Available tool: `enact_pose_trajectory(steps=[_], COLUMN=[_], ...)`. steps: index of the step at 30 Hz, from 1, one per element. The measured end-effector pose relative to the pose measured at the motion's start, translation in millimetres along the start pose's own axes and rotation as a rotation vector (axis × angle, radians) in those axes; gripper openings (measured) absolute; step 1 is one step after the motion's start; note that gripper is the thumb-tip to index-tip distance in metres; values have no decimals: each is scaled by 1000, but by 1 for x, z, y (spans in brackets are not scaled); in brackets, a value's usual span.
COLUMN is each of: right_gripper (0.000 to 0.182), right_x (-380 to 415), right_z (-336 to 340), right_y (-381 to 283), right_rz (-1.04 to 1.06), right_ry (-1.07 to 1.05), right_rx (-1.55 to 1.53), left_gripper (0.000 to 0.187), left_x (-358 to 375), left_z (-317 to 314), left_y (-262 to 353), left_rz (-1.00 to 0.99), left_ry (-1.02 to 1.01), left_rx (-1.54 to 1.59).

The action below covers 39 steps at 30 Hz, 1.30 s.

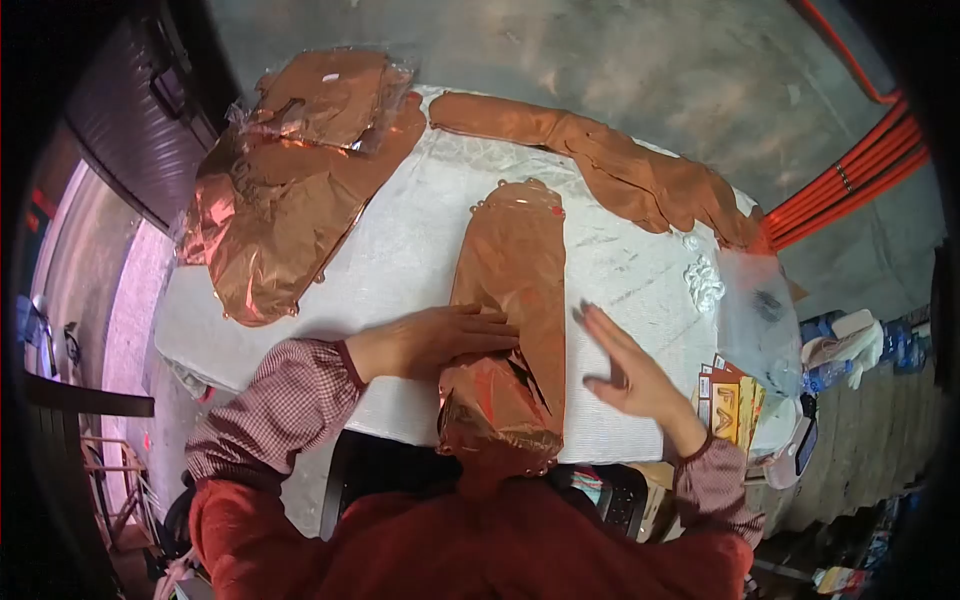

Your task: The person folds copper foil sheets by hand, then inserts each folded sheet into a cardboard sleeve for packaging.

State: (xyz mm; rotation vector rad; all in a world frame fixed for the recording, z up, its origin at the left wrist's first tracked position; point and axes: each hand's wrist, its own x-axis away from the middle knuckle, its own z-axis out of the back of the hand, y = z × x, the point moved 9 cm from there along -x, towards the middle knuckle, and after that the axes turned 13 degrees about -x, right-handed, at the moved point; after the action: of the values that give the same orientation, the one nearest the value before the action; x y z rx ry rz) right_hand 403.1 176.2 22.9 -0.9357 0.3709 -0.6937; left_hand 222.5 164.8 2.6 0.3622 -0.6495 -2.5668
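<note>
Copper-coloured foil piece (518,255), long, shiny and tabbed at its ends, lies lengthwise before the person on a white-covered table (390,215); the left hand (425,342) rests flat across it, fingers straight and close together; the right hand (637,372) is just beside its right edge, fingers outstretched, thumb spread wide; similar crinkled foil (260,235) lies at the left, beneath a clear plastic packet (340,90).
</note>
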Motion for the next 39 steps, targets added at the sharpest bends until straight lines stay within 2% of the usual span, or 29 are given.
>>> enact_pose_trajectory(steps=[1, 2, 4, 5, 7, 8, 10, 13, 14, 15, 19, 20, 22, 23, 24, 25, 26, 27, 28, 29, 31, 35, 37, 39], right_gripper=[80, 80, 76, 76, 73, 73, 59, 69, 69, 66, 59, 59, 52, 52, 44, 37, 37, 27, 19, 19, 14, 14, 12, 11], right_x=[4, 2, -10, -21, -40, -42, -49, -52, -51, -51, -56, -57, -61, -65, -72, -79, -87, -91, -85, -86, -87, -80, -75, -63], right_z=[-7, -13, -23, -25, -39, -40, -44, -46, -48, -48, -44, -43, -39, -38, -29, -20, -12, -13, -24, -26, -21, -21, -19, -31], right_y=[-6, -10, -26, -28, -42, -42, -33, -25, -22, -18, -19, -18, -8, -4, 8, 22, 34, 69, 90, 84, 81, 81, 80, 82], right_rz=[-7, -13, 105, 106, 274, 281, 221, 235, 228, 205, 122, 123, 71, 71, 6, -61, -61, -333, -612, -610, -689, -633, -551, -517], right_ry=[10, 9, -5, 2, -92, -85, -109, -104, -103, -94, -115, -116, -86, -85, 1, 90, 94, 109, 121, 124, 302, 323, 380, 330], right_rx=[120, 112, 302, 300, 245, 244, 72, 24, 15, 15, -9, -8, -254, -254, -499, -744, -744, -1017, -1284, -1287, -1299, -1309, -1305, -1306], left_gripper=[50, 51, 51, 51, 51, 51, 50, 50, 47, 45, 44, 41, 38, 33, 30, 30, 27, 26, 24, 24, 26, 27, 22, 25], left_x=[1, 1, 0, 0, 0, -1, 2, 10, 13, 16, 16, 15, 11, 11, 13, 5, 6, 10, 10, 7, 7, 5, 7, 9], left_z=[-3, -3, -2, 1, 3, 5, 8, 9, 12, 15, 16, 19, 29, 24, 9, 10, 5, -1, -18, -14, -15, -7, -12, -22], left_y=[-2, -2, 0, 2, 5, 5, 5, 10, 7, 2, -8, -12, -14, -35, -48, -53, -71, -93, -117, -118, -118, -110, -110, -98], left_rz=[7, -7, -25, -22, -20, -9, 3, -2, 67, 135, 176, 156, 134, 353, 570, 569, 728, 886, 935, 935, 1050, 1038, 1039, 1003], left_ry=[1, 12, 15, 24, 29, 51, 74, 128, 166, 202, 151, 230, 309, 273, 223, 220, 256, 292, 214, 210, 238, 272, 212, 228], left_rx=[12, -13, -46, -48, -59, -38, -21, -63, 37, 133, 139, 157, 173, 612, 1051, 1051, 1018, 977, 1024, 1022, 1142, 1160, 1158, 1245])
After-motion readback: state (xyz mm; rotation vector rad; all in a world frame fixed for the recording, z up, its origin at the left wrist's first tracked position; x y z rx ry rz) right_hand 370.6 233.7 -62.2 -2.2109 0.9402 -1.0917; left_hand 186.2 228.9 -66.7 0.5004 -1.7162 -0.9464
